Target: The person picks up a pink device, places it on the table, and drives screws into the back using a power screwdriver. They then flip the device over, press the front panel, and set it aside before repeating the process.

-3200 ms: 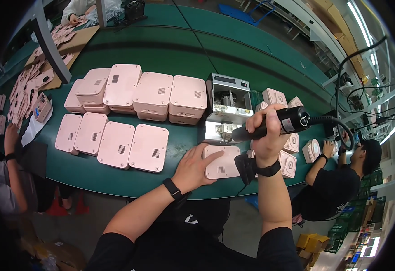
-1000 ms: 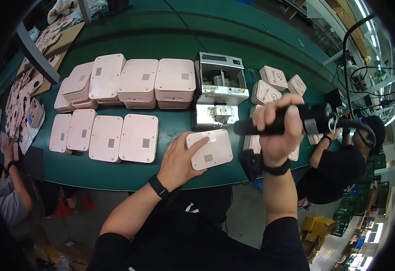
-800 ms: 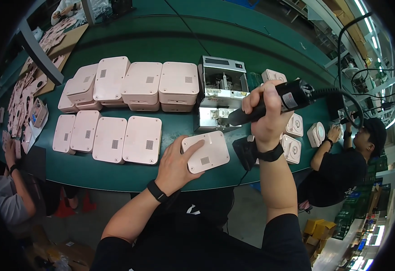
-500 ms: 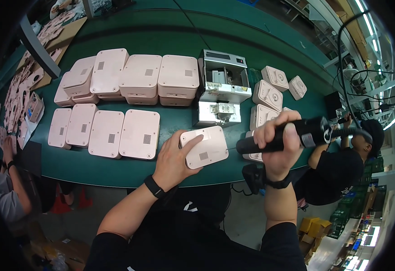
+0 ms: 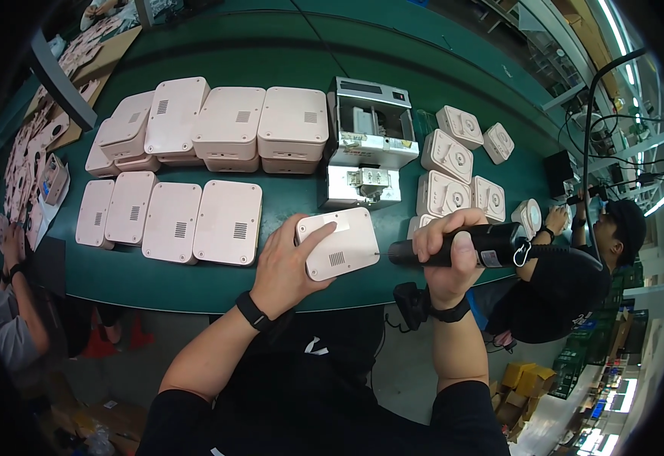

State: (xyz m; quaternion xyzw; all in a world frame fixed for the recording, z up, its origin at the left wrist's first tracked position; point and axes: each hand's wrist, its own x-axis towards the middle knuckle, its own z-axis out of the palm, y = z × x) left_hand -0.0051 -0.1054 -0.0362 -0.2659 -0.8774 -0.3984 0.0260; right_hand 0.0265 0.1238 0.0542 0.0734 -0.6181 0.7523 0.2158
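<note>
My left hand [image 5: 286, 257] grips a pale pink plastic case [image 5: 355, 242] by its left side, thumb lying across the face. The case has a slotted vent and small screw holes near its corners. In my right hand [image 5: 453, 254] is a black electric screwdriver [image 5: 491, 245], held level with fingers wrapped round its body. Its thin bit points left and meets the right edge of the case by a corner hole; whether it sits in a screw I cannot tell. A cord runs from the tool's rear to the right.
A screw feeder [image 5: 370, 125] stands beyond the case. Pink cases [image 5: 229, 220] lie in rows and stacks to the left; others with round dials [image 5: 450, 156] lie right. A co-worker [image 5: 575, 281] sits at the right; another person's arm [image 5: 24, 296] shows at the left.
My right hand and the screwdriver have lowered and shifted slightly left, and the tool has levelled out. The case stays in my left hand. The view has shifted a little.
</note>
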